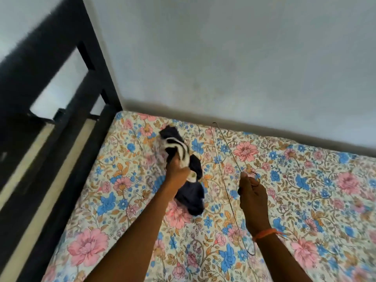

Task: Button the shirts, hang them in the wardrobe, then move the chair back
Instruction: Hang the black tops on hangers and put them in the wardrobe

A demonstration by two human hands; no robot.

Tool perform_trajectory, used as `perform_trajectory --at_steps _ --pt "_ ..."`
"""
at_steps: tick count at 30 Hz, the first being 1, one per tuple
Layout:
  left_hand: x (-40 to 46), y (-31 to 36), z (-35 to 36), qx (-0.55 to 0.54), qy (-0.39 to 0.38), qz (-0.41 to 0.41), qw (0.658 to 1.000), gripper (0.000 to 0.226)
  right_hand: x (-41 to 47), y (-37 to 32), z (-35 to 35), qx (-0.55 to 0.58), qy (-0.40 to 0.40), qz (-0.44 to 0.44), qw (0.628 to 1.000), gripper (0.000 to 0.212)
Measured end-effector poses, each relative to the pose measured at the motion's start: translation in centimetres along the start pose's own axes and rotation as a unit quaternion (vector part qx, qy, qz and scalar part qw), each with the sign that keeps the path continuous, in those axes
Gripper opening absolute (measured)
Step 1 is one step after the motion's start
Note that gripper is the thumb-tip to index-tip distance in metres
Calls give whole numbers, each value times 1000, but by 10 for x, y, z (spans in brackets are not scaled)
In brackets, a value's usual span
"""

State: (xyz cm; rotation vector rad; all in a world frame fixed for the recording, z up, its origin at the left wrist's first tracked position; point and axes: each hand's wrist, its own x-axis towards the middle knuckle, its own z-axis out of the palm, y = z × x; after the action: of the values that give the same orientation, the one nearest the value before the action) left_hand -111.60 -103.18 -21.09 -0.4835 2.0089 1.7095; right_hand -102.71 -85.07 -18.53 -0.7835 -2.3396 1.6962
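**Shirt and hanger held over a flowered bed**

A pale wall (223,58) fills the upper view and meets a bed (305,180) covered in a sheet printed with pink and blue flowers. To the left stands a black bed frame (40,88), blurred and cut off by the edge. 2 bare forearms reach in from the bottom, both cut off below the elbow.

The shirt (189,176), dark with white stripes, is bunched into a smeared lump, so its buttons and collar cannot be made out. The left hand (177,169) grips it with curled fingers, the cloth spilling out above and below the fist, just over the sheet.

The right hand (251,190), an orange band (264,234) at its wrist, pinches a thin wire hanger (218,157), which runs up toward the wall. The hanger's hook is hard to follow against the pattern.
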Motion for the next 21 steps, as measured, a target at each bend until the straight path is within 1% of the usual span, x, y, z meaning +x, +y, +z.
perform_trajectory --at_steps 2,4,6,8,9,12,14,16,18,20,21 --pt "-37 43 6 50 -97 57 992 64 -8 -31 -15 5 4 -35 999 46" --pt "-83 86 18 101 -173 103 974 57 -19 -71 -38 20 21 -59 998 42" --pt "-127 125 35 121 -230 133 956 42 -32 -112 -70 26 45 -94 994 40" --pt "-167 155 52 149 -269 162 938 20 -46 -144 -108 45 72 -107 991 37" --pt "-185 169 60 168 -280 181 928 12 -51 -154 -127 66 78 -102 990 42" --pt "-242 201 90 238 -275 223 905 17 -67 -158 -186 174 45 -30 983 62" --pt "-276 215 117 293 -271 244 884 31 -76 -155 -226 234 25 7 972 60" --pt "-307 224 149 360 -273 253 855 34 -85 -153 -266 263 14 30 964 54" --pt "-331 229 178 418 -283 252 826 35 -91 -151 -300 292 22 28 956 53" --pt "-353 234 204 435 -278 248 820 33 -93 -147 -333 298 53 19 953 53" --pt "-359 235 214 440 -259 257 821 31 -92 -145 -348 300 66 20 952 52"
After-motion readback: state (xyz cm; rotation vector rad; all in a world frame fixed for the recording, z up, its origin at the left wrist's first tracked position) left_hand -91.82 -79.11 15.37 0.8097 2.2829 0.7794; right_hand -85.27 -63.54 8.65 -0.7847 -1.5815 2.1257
